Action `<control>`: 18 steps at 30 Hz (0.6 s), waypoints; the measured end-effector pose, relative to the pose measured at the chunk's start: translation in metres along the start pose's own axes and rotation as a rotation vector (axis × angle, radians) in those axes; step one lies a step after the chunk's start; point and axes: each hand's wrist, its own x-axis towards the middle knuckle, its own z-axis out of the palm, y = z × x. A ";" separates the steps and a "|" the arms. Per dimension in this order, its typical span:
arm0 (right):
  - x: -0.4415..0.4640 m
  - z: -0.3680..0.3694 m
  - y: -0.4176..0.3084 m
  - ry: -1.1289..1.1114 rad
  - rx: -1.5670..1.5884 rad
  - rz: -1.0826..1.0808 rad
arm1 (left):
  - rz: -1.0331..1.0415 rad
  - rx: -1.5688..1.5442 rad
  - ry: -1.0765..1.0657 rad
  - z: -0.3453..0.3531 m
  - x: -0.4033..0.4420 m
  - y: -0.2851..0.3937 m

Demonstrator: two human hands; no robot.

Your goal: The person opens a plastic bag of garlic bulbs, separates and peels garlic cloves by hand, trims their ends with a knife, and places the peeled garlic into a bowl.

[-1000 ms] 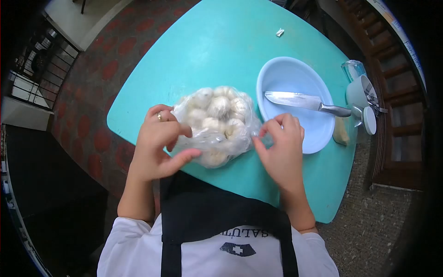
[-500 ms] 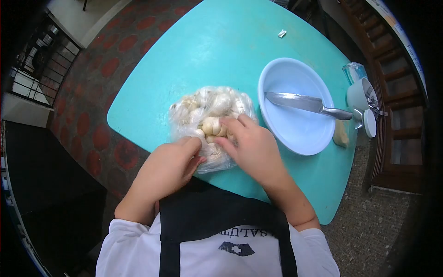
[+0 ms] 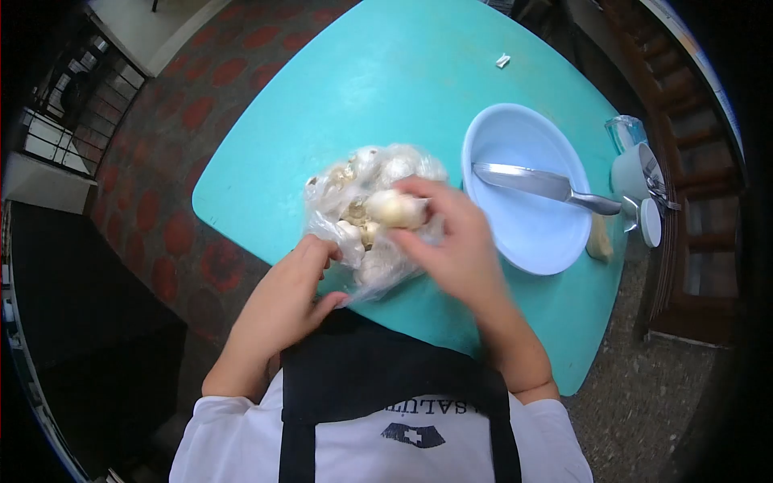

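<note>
A clear plastic bag filled with several white garlic bulbs lies on the turquoise table, its mouth open toward me. My right hand is closed around one garlic bulb, raised just above the others and slightly blurred. At the near left edge of the bag, my left hand has its curled fingers on the plastic, with the thumb lower down against the rim. More garlic bulbs show in the opening under the held one.
Right of the bag stands a pale blue oval basin with a large knife laid across it, handle over the rim. A white cup with cutlery, a glass and a lidded jar stand along the right edge of the table.
My right hand has lifted the garlic bulb up out of the bag's opening. My left thumb and fingers have spread farther apart at the bag's edge.
</note>
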 end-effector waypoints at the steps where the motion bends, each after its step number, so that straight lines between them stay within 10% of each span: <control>1: -0.007 -0.014 0.000 0.033 0.139 0.042 | -0.025 -0.053 -0.039 -0.003 -0.003 -0.003; 5: -0.038 -0.057 0.028 0.563 0.047 -0.041 | 0.125 -0.027 0.140 -0.013 -0.012 -0.016; 8: -0.062 -0.084 0.046 0.605 -0.241 0.016 | 0.346 0.293 0.402 -0.016 -0.007 -0.003; 18: -0.094 -0.090 0.073 0.354 -0.565 0.058 | 0.549 0.638 0.172 0.067 0.037 0.010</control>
